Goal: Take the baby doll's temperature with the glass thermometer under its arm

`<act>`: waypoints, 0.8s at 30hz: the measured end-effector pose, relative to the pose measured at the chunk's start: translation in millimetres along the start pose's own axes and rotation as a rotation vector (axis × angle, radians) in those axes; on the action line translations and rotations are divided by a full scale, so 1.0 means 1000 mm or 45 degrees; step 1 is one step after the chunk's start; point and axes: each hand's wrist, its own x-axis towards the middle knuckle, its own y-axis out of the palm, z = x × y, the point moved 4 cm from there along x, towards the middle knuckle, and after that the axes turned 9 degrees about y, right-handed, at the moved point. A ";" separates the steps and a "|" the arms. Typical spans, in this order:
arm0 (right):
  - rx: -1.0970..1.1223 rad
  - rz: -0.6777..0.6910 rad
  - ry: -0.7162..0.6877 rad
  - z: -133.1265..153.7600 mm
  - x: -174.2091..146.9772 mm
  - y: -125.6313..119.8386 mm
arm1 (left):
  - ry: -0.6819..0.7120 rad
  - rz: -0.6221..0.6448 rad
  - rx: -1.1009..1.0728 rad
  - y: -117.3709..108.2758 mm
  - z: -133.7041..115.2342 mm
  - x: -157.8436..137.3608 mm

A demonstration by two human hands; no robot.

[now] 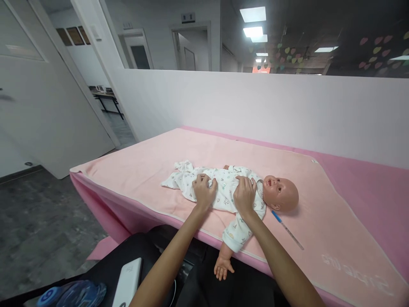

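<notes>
A baby doll [281, 194] lies on its back on the peach cloth, head to the right. It wears a white patterned romper [225, 200], whose leg ends lie flat to the left. My left hand [204, 191] has its fingers curled on the romper at the doll's lower body, gripping the fabric. On the chest near the neck, my right hand [245, 196] is closed on the cloth, its fingertips partly hidden. One doll arm [225, 258] hangs over the table's near edge.
A blue-capped pen [287, 230] lies beside the doll's head on the peach cloth [335, 230]. Pink cloth [367, 187] shows underneath. Near my lap are a white power bank [128, 281] and a blue bottle [73, 294]. A white wall [255, 106] stands behind the table.
</notes>
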 end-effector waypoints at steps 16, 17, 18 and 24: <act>-0.018 -0.007 -0.044 0.001 0.001 0.001 | 0.058 -0.065 -0.025 -0.003 -0.002 0.000; -0.022 -0.010 -0.044 0.001 0.001 0.002 | 0.054 -0.072 -0.044 -0.004 -0.002 0.001; -0.025 -0.010 -0.045 0.001 0.001 0.002 | 0.041 -0.080 -0.067 -0.004 -0.002 0.002; -0.049 0.014 -0.051 0.001 0.001 0.004 | -0.090 -0.118 -0.198 -0.007 0.002 0.003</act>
